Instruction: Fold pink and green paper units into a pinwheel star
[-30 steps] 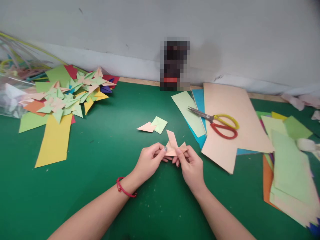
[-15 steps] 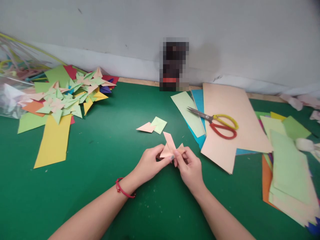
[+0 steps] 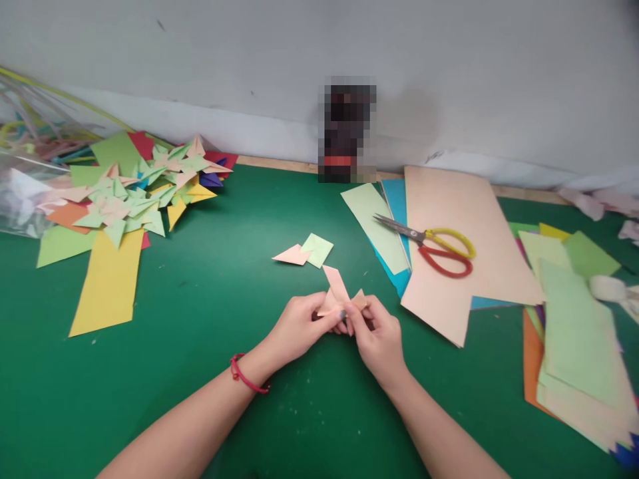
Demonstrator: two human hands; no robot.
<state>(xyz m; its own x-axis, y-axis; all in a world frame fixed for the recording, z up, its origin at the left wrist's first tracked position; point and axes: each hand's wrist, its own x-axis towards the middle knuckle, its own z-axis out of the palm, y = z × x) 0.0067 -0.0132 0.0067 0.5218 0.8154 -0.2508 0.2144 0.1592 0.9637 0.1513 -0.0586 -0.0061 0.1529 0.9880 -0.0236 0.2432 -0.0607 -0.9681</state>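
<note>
While left hand (image 3: 299,326) and right hand (image 3: 381,336) pinch it at its near edge, both grips closed: one folded peach paper (image 3: 328,304), held between them; long flap (image 3: 336,283) slanting far-left from the pinch, tip nearer the left hand

Behind the green tabletop (image 3: 174,299) rises a grey wall (image 3: 200,60); a pale brown strip (image 3: 269,161) edges the tabletop's far side.

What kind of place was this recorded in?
Probably a craft table, at home or in a workshop: scissors lie on paper sheets, folded paper pieces are heaped nearby, and both hands hold a folded pink paper.
</note>
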